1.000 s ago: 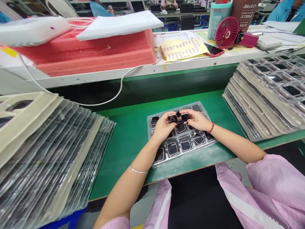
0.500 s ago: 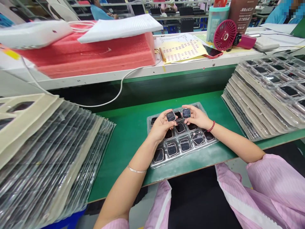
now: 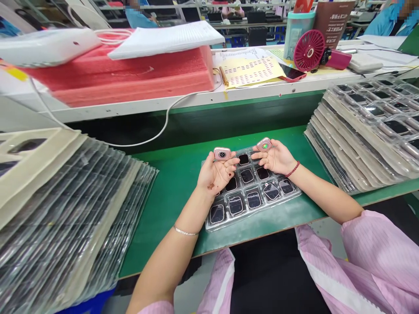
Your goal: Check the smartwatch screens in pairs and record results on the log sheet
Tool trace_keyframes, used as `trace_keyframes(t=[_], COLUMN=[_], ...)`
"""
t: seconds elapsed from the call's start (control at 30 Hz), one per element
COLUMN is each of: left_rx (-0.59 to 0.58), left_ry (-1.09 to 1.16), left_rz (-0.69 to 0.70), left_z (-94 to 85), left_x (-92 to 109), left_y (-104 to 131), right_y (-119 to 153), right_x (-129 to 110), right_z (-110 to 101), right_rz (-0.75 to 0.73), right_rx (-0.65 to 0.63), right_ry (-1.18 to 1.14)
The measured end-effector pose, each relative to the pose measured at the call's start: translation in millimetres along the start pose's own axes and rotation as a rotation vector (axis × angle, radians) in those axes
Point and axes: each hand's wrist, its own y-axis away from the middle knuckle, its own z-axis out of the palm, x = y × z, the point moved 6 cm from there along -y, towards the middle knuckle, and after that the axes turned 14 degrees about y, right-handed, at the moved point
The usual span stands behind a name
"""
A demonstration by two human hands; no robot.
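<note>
Pink metallic watch body (image 3: 222, 154), rounded-square with a round black patch on its back, is up in the left hand, above the far left part of the clear plastic tray (image 3: 246, 211), which is my landmark here. Watching remotely, nearest to me I get the striped pink sleeves (image 3: 379, 244), with the bare forearms reaching up to the tray.

Left hand (image 3: 215, 176) is palm-up, narrow hold on that watch by its edges; can't tell from my end exactly which fingers do the gripping. Right hand (image 3: 276, 158) has a second pink watch body (image 3: 264, 144) held the same way over the tray's far right part, back turned to me with a green glow on it. Under the hands, black-screened square watches (image 3: 254, 199) sit in the tray's pockets.

Left of the tray, a tall leaning stack of clear and cream trays (image 3: 65, 209); right of it, another tilted stack (image 3: 347, 148) with screens showing on top. Beyond the tray I've got a white shelf (image 3: 193, 98) carrying red foam blocks (image 3: 140, 74), a yellow printed sheet (image 3: 255, 69) and a magenta handheld fan (image 3: 309, 51). Way past that, a person in blue (image 3: 381, 24).
</note>
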Motion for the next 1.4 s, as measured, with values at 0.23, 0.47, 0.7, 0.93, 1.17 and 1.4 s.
trace_keyframes(t=[0.23,0.47,0.7,0.93,1.17,1.4], left_rx=[-0.1,-0.115,-0.112,-0.093,-0.108,-0.112], left_ry=[-0.49,-0.722,-0.772,-0.77,-0.81,-0.813], left_rz=[0.246,0.368,0.374,0.341,0.362,0.346], left_z=[1.5,6.4,2.4,1.0,7.2,6.2], left_x=[-10,-13,-12,-13,-11,-12], left_y=[-2,2,0,1,5,4], right_y=[-7,-3,-1,0,-3,-2], right_x=[9,7,6,10,13,12], right_z=[1,9,12,16,14,15], right_rz=[-0.229,-0.46,-0.578,-0.601,-0.574,-0.574], right_rx=[0.058,0.176,0.2,0.23,0.245,0.249], right_ry=[0.413,0.894,1.016,1.048,1.048,1.072])
